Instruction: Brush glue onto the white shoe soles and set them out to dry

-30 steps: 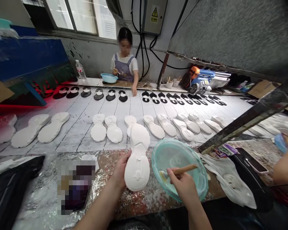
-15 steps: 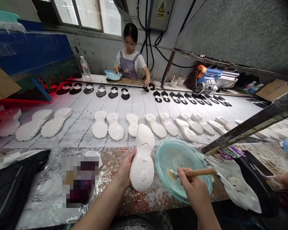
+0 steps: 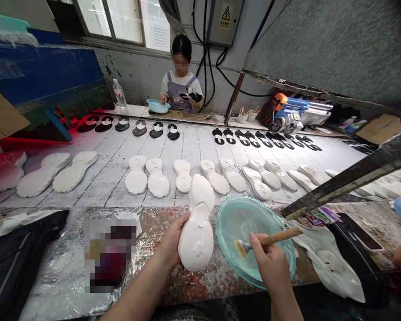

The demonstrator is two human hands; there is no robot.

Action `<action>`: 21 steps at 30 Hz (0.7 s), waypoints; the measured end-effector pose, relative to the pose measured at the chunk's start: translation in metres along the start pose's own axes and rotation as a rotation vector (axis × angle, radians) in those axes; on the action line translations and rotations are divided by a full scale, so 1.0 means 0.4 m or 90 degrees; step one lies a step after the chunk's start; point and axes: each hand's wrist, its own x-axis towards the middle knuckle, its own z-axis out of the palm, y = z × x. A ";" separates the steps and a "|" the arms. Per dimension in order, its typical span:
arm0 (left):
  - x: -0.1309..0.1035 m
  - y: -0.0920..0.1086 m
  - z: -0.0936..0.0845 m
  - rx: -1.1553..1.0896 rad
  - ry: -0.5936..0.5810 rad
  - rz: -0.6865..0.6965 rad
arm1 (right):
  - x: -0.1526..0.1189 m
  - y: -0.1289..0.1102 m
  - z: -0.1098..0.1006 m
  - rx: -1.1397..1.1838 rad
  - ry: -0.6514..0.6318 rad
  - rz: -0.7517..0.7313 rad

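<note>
My left hand point(image 3: 174, 238) is closed round the left edge of a white shoe sole point(image 3: 196, 223), held upright above the bench with its moulded face toward me. In my right hand point(image 3: 270, 256) is a brush with a wooden handle point(image 3: 282, 235). Its pale bristles point(image 3: 241, 248) are over a translucent turquoise basin point(image 3: 225, 258), which stands to the right of the sole. Whether the bristles touch what is in the basin, I cannot tell. More white soles point(image 3: 158, 178) lie in a row on the light belt point(image 3: 118, 176) beyond my hands.
Across the belt a person point(image 3: 180, 82) holds a black piece beside a blue bowl point(image 3: 158, 106). Black sole pieces point(image 3: 157, 129) line the far side. A slanted metal bar point(image 3: 347, 176) crosses at right, above a phone point(image 3: 361, 232). A black bag point(image 3: 20, 263) lies left.
The belt's soles and black pieces have shifted slightly left. The person opposite has lifted a black piece off the belt. My hands, sole and brush have barely moved.
</note>
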 end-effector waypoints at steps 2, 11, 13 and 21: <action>0.001 -0.003 0.005 0.002 0.002 -0.006 | -0.005 -0.002 0.000 -0.008 -0.003 -0.003; -0.002 -0.005 -0.002 0.009 0.023 -0.019 | -0.011 -0.002 0.008 0.037 -0.012 -0.017; -0.005 0.002 -0.001 0.007 0.030 -0.011 | -0.005 0.003 0.016 0.076 -0.015 -0.015; -0.001 0.011 0.013 -0.023 0.018 -0.011 | -0.005 0.040 0.021 0.335 -0.115 -0.019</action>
